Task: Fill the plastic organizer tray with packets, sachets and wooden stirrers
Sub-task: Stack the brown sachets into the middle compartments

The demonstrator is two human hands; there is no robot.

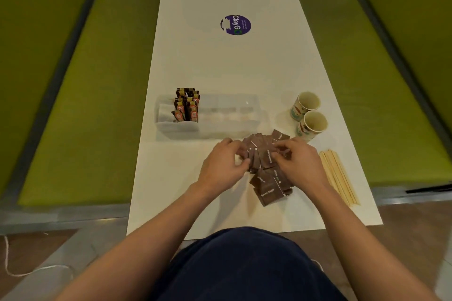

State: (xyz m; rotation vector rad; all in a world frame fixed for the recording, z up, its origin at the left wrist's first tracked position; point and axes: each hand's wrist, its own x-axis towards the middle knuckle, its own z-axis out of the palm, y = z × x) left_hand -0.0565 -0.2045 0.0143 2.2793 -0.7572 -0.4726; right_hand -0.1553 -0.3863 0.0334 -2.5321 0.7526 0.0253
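Both hands on brown packets (pixel 265 184) just before the tray (pixel 226 127).
I see left hand (pixel 223 166) and right hand (pixel 299 165), close together, each pinching packets.

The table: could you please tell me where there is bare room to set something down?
Bare table lies between the organizer tray and the purple sticker, and at the near-left corner beside the left hand. The right side is crowded: brown sugar sachets, the right hand, wooden stirrers, paper cups.

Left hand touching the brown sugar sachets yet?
Touching. Head view: the left hand pinches the left edge of the brown sugar sachets, no gap visible.
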